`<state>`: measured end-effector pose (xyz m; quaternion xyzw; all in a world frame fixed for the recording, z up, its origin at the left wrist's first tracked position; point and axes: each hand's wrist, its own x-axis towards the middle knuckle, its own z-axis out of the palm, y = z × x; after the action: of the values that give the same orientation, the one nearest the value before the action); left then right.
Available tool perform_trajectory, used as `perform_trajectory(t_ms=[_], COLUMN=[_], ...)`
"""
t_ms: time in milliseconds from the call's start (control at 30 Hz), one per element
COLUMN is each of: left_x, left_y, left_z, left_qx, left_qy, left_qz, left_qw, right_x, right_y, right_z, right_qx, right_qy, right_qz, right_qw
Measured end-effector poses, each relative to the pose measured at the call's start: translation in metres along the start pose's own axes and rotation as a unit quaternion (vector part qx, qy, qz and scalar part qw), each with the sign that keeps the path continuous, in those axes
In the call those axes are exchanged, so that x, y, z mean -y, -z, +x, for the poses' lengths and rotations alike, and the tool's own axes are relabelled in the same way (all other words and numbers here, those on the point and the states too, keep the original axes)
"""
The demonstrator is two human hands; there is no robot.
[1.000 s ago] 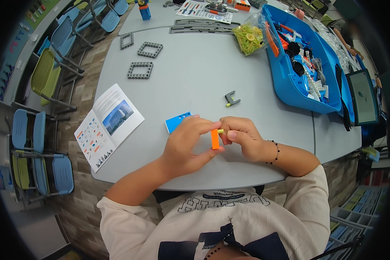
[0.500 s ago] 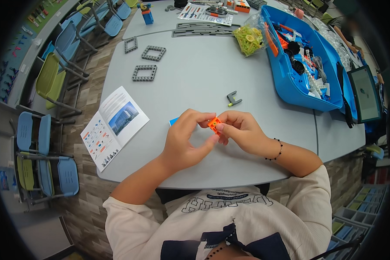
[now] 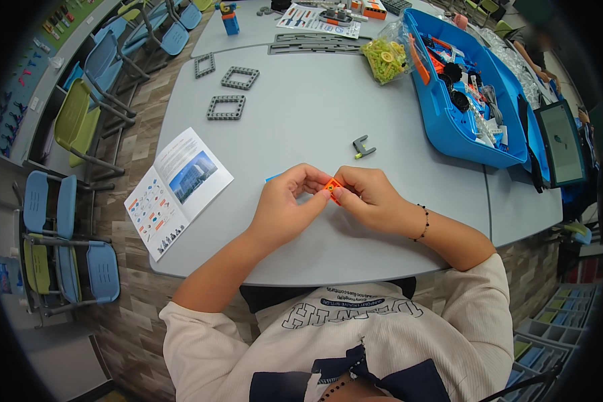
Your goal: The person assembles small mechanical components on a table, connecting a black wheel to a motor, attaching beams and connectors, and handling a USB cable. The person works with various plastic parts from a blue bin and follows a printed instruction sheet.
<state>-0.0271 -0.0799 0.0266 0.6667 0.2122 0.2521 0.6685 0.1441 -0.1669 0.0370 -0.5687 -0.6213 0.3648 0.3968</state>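
Between my two hands, just above the near part of the table, is a small orange building block [image 3: 332,187] with a bit of yellow in its middle. My left hand [image 3: 290,201] pinches it from the left with thumb and fingertips. On its other side my right hand [image 3: 368,199] grips it, thumb pressed on the face. Fingers cover much of the block. A blue flat thing [image 3: 272,178] is partly hidden behind my left hand. Beyond my right hand lies a grey forked piece [image 3: 364,146] with a yellow-green pin at one end.
An open booklet [image 3: 181,191] lies at left. Grey rectangular frames [image 3: 226,107] and long grey beams [image 3: 315,44] are farther off. At right stands a blue bin [image 3: 462,151] full of parts, beside a bag of yellow-green pieces [image 3: 385,59] and a tablet [image 3: 561,144].
My left thumb and fingers have closed in on the orange block, which has turned slightly. Both hands now press on it from either side. The view has shifted a little.
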Motion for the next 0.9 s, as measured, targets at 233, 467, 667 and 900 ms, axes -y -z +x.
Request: perform_trajectory(t_ms=[233, 467, 667, 900], left_x=[0.005, 0.008, 0.01, 0.013], left_y=[0.001, 0.0, -0.001, -0.005], left_z=[0.0, -0.001, -0.002, -0.004], left_qx=[0.01, 0.015, 0.017, 0.004], left_qy=[0.011, 0.047, 0.043, 0.053], left_qz=[-0.005, -0.052, -0.066, -0.065], left_qw=[1.0, 0.997, 0.997, 0.996], right_x=[-0.004, -0.01, -0.013, -0.015], right_y=[-0.007, -0.013, -0.015, -0.019], right_z=[0.001, -0.003, -0.003, -0.004], right_qx=[-0.005, -0.009, -0.017, -0.03], right_qy=[0.001, 0.009, 0.02, 0.009], right_qz=[-0.004, 0.003, -0.003, 0.008], right_qw=[1.0, 1.0, 1.0, 0.999])
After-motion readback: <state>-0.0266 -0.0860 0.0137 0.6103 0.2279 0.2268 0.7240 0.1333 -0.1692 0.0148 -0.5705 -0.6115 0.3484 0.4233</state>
